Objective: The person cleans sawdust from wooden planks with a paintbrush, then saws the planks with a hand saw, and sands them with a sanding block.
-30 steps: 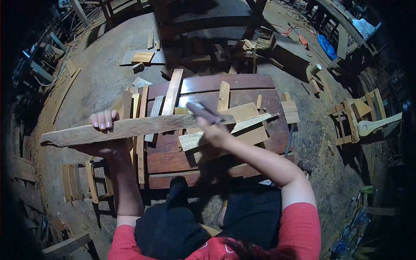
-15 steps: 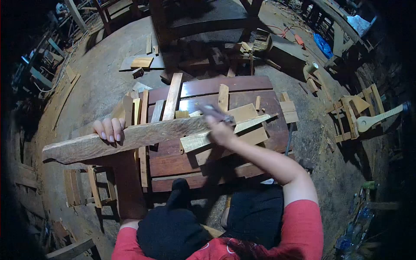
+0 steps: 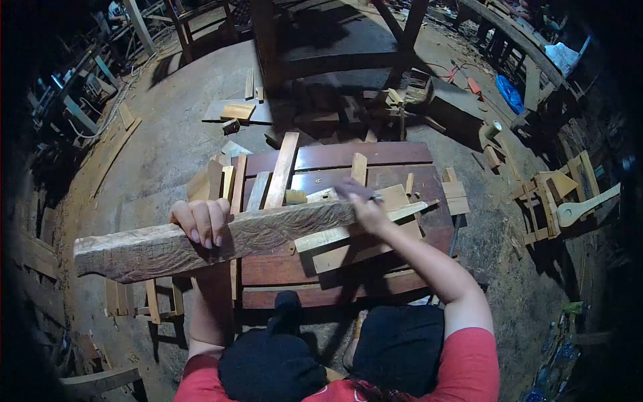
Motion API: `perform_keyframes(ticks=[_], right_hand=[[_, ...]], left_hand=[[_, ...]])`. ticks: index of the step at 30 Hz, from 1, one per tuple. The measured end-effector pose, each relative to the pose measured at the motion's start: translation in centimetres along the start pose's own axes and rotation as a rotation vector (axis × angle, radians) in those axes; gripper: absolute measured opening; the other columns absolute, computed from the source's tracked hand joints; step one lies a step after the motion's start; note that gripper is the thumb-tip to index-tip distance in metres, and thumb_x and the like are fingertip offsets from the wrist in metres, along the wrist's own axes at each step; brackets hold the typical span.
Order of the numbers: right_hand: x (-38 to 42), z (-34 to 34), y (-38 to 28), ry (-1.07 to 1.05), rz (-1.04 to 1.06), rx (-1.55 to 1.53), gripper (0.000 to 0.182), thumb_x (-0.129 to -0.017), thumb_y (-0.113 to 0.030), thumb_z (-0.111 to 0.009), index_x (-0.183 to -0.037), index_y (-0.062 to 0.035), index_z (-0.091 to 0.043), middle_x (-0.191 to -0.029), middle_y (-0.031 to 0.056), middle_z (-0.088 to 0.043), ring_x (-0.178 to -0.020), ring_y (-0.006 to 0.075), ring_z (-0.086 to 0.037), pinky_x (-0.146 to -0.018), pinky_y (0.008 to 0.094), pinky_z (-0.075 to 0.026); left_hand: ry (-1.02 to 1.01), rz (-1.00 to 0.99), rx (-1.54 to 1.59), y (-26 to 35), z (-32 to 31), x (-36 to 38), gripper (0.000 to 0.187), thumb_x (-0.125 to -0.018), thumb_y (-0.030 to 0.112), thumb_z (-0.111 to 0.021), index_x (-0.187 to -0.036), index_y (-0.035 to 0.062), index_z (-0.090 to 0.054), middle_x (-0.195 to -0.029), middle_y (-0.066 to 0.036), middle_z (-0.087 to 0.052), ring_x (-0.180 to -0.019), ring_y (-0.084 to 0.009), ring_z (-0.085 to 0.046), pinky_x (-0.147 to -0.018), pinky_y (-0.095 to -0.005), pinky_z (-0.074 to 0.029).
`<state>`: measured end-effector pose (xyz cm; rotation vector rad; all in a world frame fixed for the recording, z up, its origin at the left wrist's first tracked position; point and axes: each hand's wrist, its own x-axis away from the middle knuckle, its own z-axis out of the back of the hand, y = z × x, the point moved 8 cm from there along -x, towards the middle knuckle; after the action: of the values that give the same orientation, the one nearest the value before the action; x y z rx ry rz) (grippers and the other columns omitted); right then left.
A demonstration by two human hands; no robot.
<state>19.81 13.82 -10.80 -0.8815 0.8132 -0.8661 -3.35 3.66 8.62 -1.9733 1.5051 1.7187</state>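
A long, rough-hewn wooden beam (image 3: 154, 258) with wavy grain on its side lies across in front of me, its right end over the low table. My left hand (image 3: 203, 222) is wrapped over the beam's left half, fingers curled down its near face. My right hand (image 3: 370, 214) grips a dark hand tool (image 3: 351, 188) by the beam's right end; the tool is blurred and I cannot tell its kind. Beneath the right forearm are a pale pointed strip (image 3: 335, 238) and a flat light board (image 3: 358, 253).
The low reddish-brown table (image 3: 268, 271) carries several loose wood strips (image 3: 282, 171). A small wooden stool frame (image 3: 552, 211) stands on the right, with a pale spoon-shaped piece (image 3: 573, 213) on it. Offcuts (image 3: 238, 111) lie on the floor ahead, near a blue bag (image 3: 510, 94).
The whole view has shifted down and right. The beam appears larger and shows more of its near face. My left hand sits farther right along it; my right hand still holds the tool.
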Motion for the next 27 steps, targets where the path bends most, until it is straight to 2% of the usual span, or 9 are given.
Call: perform_keyframes(ticks=[4,6,8,13,18,21,23,25,27], right_hand=[[-1.1,-4.1,-15.9,-0.202,0.227,-0.365,0.044,-0.083,-0.033,-0.036,-0.112,-0.0025,-0.049,-0.115,0.0128,-0.046,-0.109,0.0222,-0.039,-0.092,0.0322,-0.028],[-0.3,-4.7,-14.4,-0.242,-0.042,-0.428,0.047,-0.082,-0.034,-0.036,-0.113,-0.0008,-0.048,-0.115,0.0126,-0.046,-0.109,0.0225,-0.039,-0.093,0.0329,-0.027],[-0.8,-2.7,-13.7,-0.183,0.241,-0.428,0.041,-0.08,-0.032,-0.042,-0.111,-0.0068,-0.05,-0.115,0.0138,-0.046,-0.11,0.0234,-0.041,-0.093,0.0317,-0.03],[0.7,2.3,4.8,-0.004,0.012,0.097,0.04,-0.083,-0.031,-0.031,-0.105,-0.003,-0.051,-0.108,0.0142,-0.051,-0.103,0.0276,-0.046,-0.09,0.0335,-0.033],[-0.6,-2.1,-6.3,-0.182,-0.269,0.072,0.038,-0.083,-0.032,-0.037,-0.103,-0.0029,-0.05,-0.104,0.0132,-0.053,-0.096,0.0289,-0.05,-0.087,0.0346,-0.035],[-0.3,-4.3,-11.6,-0.128,-0.047,-0.289,0.031,-0.084,-0.021,-0.038,-0.103,-0.0004,-0.051,-0.094,0.0161,-0.056,-0.093,0.0289,-0.052,-0.086,0.0351,-0.036],[2.9,-4.8,-14.3,0.043,0.851,0.668,0.033,-0.081,-0.027,-0.048,-0.105,-0.004,-0.048,-0.098,0.0152,-0.054,-0.095,0.0292,-0.05,-0.085,0.0343,-0.037],[0.7,-2.7,-9.0,-0.227,-0.128,-0.086,0.033,-0.083,-0.028,-0.044,-0.105,-0.0041,-0.05,-0.104,0.0108,-0.053,-0.099,0.0235,-0.048,-0.088,0.0322,-0.035],[0.8,-0.1,-2.8,-0.058,-0.071,-0.206,0.036,-0.085,-0.028,-0.036,-0.108,-0.0045,-0.049,-0.106,0.0118,-0.053,-0.101,0.0226,-0.048,-0.088,0.0309,-0.035]], left_hand=[[-0.03,-0.012,-0.029,-0.1,-0.9,-0.5,0.023,-0.083,0.021,-0.047,-0.064,0.009,-0.043,-0.053,-0.001,-0.048,-0.048,-0.0108,-0.046,-0.055,-0.0234,-0.029],[0.008,-0.014,-0.05,-0.1,-1.8,-0.7,0.023,-0.082,0.021,-0.047,-0.063,0.0093,-0.044,-0.052,0.0,-0.049,-0.047,-0.0104,-0.047,-0.052,-0.0223,-0.029],[0.019,-0.021,-0.076,-0.1,-2.1,-0.9,0.022,-0.082,0.021,-0.047,-0.064,0.0095,-0.044,-0.052,0.0,-0.049,-0.047,-0.0105,-0.047,-0.052,-0.022,-0.029],[0.011,-0.003,-0.015,-0.1,-0.8,-0.1,0.022,-0.082,0.02,-0.048,-0.062,0.0102,-0.044,-0.053,-0.001,-0.05,-0.047,-0.0108,-0.046,-0.056,-0.0234,-0.029],[0.027,-0.012,0.026,-0.2,-0.4,0.0,0.022,-0.082,0.016,-0.047,-0.061,0.0108,-0.045,-0.051,0.0,-0.051,-0.046,-0.0113,-0.047,-0.053,-0.0243,-0.03],[-0.04,0.023,0.036,-0.4,-1.3,-0.2,0.02,-0.08,0.015,-0.049,-0.06,0.0111,-0.045,-0.049,0.0,-0.051,-0.044,-0.0112,-0.046,-0.051,-0.0248,-0.031],[-0.027,0.044,0.047,-0.5,-2.3,-0.6,0.021,-0.079,0.014,-0.05,-0.059,0.0114,-0.045,-0.048,0.0,-0.051,-0.042,-0.0112,-0.046,-0.051,-0.0246,-0.031],[-0.018,0.047,0.057,-0.5,-2.4,-0.8,0.021,-0.078,0.014,-0.051,-0.058,0.0118,-0.045,-0.047,0.0,-0.051,-0.041,-0.0112,-0.045,-0.051,-0.0245,-0.031],[-0.053,0.072,0.069,-0.6,-2.2,-0.4,0.023,-0.077,0.013,-0.052,-0.055,0.0122,-0.045,-0.046,0.0,-0.051,-0.039,-0.0113,-0.044,-0.051,-0.0242,-0.032]])
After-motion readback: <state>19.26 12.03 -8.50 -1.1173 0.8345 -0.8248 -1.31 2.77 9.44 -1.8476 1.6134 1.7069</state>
